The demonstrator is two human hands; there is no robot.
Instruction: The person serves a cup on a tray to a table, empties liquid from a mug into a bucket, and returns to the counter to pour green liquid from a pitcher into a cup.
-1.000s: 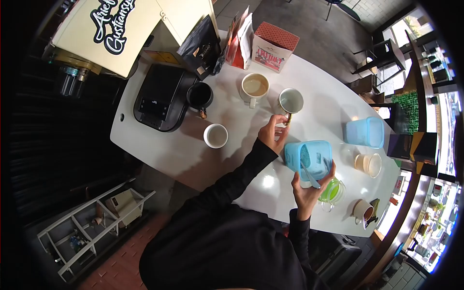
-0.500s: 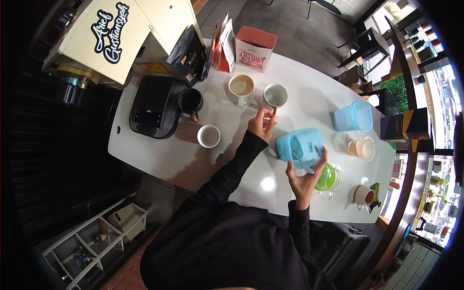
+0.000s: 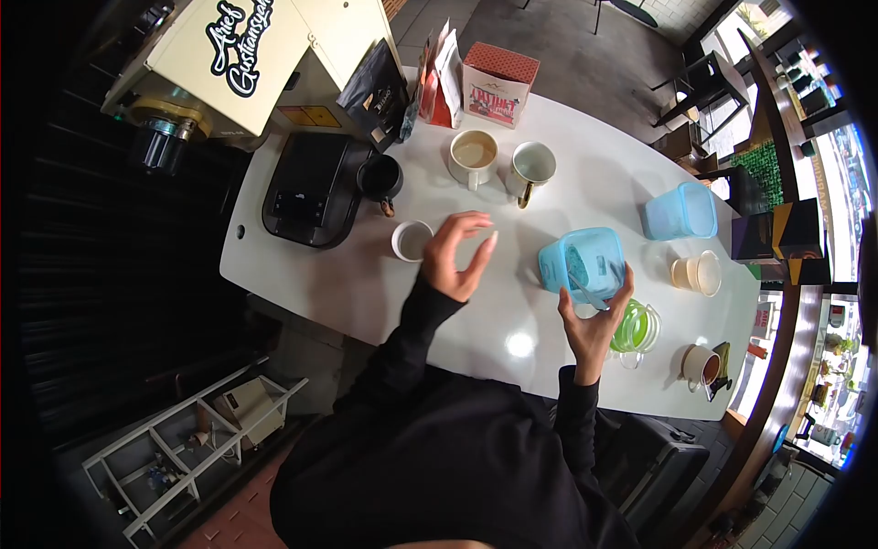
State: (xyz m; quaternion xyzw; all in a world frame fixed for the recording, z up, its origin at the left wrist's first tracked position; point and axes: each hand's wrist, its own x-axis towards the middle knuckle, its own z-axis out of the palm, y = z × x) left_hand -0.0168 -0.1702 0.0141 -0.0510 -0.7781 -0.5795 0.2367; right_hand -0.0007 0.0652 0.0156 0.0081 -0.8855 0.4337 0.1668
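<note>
My left hand point(image 3: 455, 258) hovers over the table with thumb and fingers apart and nothing in it. Just left of it stands a small white cup point(image 3: 412, 241). Beyond it are a cream mug point(image 3: 473, 174) with a pale drink and a mug with a gold handle point(image 3: 531, 176). My right hand point(image 3: 593, 331) grips the near side of a light blue plastic container point(image 3: 553, 265), thumb and fingers around its corner. A spoon point(image 3: 585, 288) leans inside the container over bluish contents. Beside that hand is a glass pitcher with green in it point(image 3: 637, 328).
A black coffee scale point(image 3: 311, 197) and a dark cup point(image 3: 379, 178) are at the left. Coffee bags point(image 3: 375, 101) and a red-topped box point(image 3: 498, 87) line the back. Rightward are another blue container point(image 3: 681, 212), stacked cups point(image 3: 697, 273) and a brown-filled cup point(image 3: 700, 364).
My left hand has let go of the gold-handled mug and moved left and nearer to me, its fingers opening. My right hand still holds the blue container. The camera view has shifted slightly.
</note>
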